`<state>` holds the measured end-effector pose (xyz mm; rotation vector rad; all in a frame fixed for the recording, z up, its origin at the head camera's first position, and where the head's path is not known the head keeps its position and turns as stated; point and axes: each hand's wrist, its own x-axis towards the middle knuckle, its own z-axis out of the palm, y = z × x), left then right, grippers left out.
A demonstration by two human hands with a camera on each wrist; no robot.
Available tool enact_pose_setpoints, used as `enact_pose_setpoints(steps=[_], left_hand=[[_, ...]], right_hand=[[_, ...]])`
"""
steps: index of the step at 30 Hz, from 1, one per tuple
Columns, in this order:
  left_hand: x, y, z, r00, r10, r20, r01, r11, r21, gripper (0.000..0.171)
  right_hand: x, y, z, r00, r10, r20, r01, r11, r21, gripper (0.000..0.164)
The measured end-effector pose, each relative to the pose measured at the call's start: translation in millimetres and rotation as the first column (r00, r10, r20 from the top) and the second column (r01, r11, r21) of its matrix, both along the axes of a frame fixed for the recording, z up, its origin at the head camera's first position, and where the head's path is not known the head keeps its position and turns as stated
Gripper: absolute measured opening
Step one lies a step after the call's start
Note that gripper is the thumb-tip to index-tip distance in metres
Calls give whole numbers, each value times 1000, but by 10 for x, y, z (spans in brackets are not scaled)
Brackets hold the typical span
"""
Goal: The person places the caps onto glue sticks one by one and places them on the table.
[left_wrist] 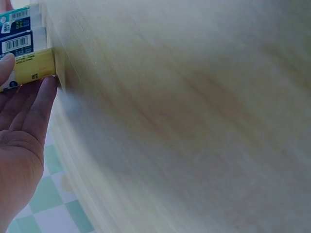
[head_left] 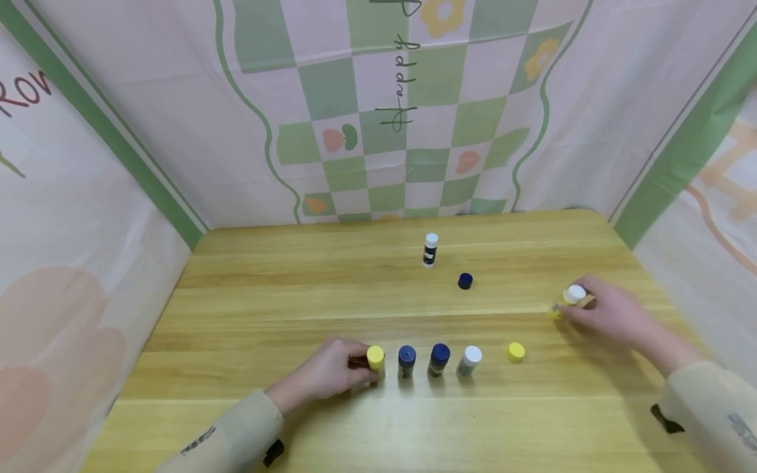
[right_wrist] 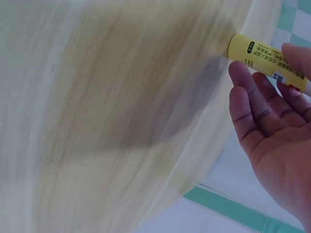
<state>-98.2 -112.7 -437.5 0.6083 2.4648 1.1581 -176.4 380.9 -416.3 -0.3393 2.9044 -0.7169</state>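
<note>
My left hand (head_left: 334, 368) holds an upright yellow-capped glue stick (head_left: 376, 358) at the left end of a row, its thumb and fingers on either side. In the left wrist view the yellow label (left_wrist: 36, 65) shows beside blue ones. To its right stand two dark-blue-capped glue sticks (head_left: 406, 361) and a white-capped one (head_left: 470, 360). At the right, my right hand (head_left: 612, 315) grips a yellow-labelled glue stick (right_wrist: 262, 56) with a white top. A loose yellow cap (head_left: 516, 352) lies between the row and this hand.
Farther back stands a dark-labelled stick with a white top (head_left: 430, 249), and a loose dark blue cap (head_left: 465, 281) lies near it. The wooden table (head_left: 266, 282) meets a hanging printed cloth (head_left: 402, 164) at its back edge.
</note>
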Motion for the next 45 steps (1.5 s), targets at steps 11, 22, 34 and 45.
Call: enact_pose_setpoints(steps=[11, 22, 34, 45], left_hand=[[-3, -10, -22, 1000, 3, 20, -3, 1000, 4, 23], [-2, -13, -8, 1000, -1, 30, 1, 1000, 5, 28], [2, -32, -5, 1000, -29, 5, 29, 1000, 5, 36], [-5, -50, 3, 999, -43, 21, 42, 999, 16, 46]], right_hand=[[144, -118, 0, 997, 76, -4, -76, 997, -18, 30], [278, -188, 8, 982, 191, 1, -191, 982, -14, 30], [360, -272, -29, 932, 354, -73, -358, 933, -47, 32], [372, -411, -29, 905, 413, -104, -422, 901, -101, 33]])
